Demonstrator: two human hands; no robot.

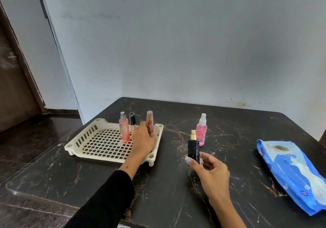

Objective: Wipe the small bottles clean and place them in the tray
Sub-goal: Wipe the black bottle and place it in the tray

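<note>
The left hand (143, 138) is reaching into the cream tray (84, 140), fingers curled round the rose-gold tube (150, 122), setting it upright at the tray's far right corner. A peach spray bottle (124, 129) and a black-capped tube (132, 122) are standing in the tray just beside it. The right hand (211, 171) is pinching the black bottle (193, 148) by its lower body, gold cap up, above the dark marble table (176, 192). A pink spray bottle (201, 130) is waiting on the table behind it, near the blue wipes pack (291, 171).

Handling: the black bottle is looking rigid and glossy, probably glass, so slippery and breakable; gripping the flat sides low down seems safest, not the cap. The tubes are tall and narrow, likely tipping easily on the grid floor.
</note>
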